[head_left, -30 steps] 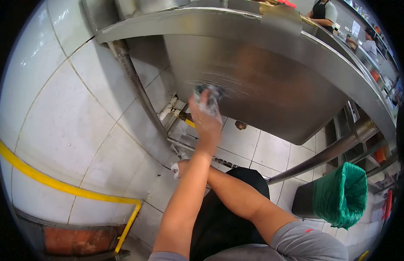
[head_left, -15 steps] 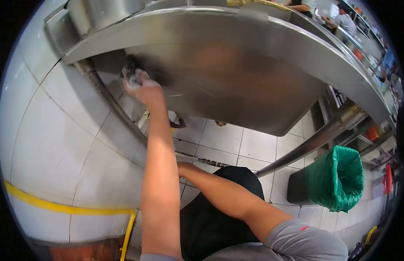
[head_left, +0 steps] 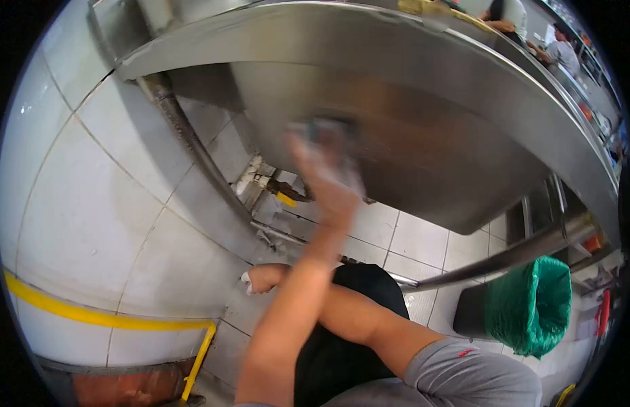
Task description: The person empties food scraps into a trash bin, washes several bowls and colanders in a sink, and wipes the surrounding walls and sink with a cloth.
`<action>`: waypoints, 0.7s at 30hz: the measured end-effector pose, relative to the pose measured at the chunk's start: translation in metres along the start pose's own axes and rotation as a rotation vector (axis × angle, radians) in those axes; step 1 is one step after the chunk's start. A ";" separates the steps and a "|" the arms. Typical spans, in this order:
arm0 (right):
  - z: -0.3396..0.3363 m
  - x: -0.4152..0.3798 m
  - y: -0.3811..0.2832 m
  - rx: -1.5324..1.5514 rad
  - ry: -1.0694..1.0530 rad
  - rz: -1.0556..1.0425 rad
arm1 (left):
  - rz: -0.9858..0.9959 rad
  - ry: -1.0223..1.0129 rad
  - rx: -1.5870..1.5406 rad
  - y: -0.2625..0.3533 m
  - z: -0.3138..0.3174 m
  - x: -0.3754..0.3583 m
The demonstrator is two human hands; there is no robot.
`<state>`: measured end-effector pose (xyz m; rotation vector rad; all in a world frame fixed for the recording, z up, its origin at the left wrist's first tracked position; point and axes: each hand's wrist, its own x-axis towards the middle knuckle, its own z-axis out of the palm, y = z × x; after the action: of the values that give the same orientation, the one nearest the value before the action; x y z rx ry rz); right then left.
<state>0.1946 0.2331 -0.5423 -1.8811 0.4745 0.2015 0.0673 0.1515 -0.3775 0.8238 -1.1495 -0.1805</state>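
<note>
My left hand (head_left: 330, 173), wet with suds and smeared by motion, presses a dark soapy scrubbing pad (head_left: 336, 127) against the steel panel (head_left: 430, 149) beneath a metal counter. The pad's exact make is blurred. My right hand (head_left: 266, 277) is low, beyond my left forearm, near the tiled wall. Its fingers are curled, with something white at them, foam or cloth, that I cannot make out.
A rusty metal leg (head_left: 182, 129) runs along the left. Pipes with a yellow-handled valve (head_left: 285, 199) sit below the panel. A green-lined bin (head_left: 525, 305) stands at right. A yellow pipe (head_left: 111, 317) follows the wall. Other people (head_left: 562, 54) are in the background.
My left hand has swept the pad rightward across the panel from its left edge. My right hand, hidden before behind my left forearm, now shows to its left. The view has shifted slightly.
</note>
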 end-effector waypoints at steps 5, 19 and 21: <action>0.006 0.012 0.003 -0.360 -0.110 0.174 | 0.698 -0.755 0.325 0.001 -0.011 -0.035; -0.029 -0.159 -0.049 0.362 0.235 0.295 | -0.267 0.162 0.246 0.083 0.028 0.020; -0.034 -0.239 -0.044 0.204 0.399 0.270 | -0.319 -0.263 0.244 0.129 0.040 -0.012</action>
<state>-0.0062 0.2679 -0.4060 -1.6532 0.9856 -0.0476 -0.0074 0.2288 -0.2944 1.2271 -1.2963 -0.4286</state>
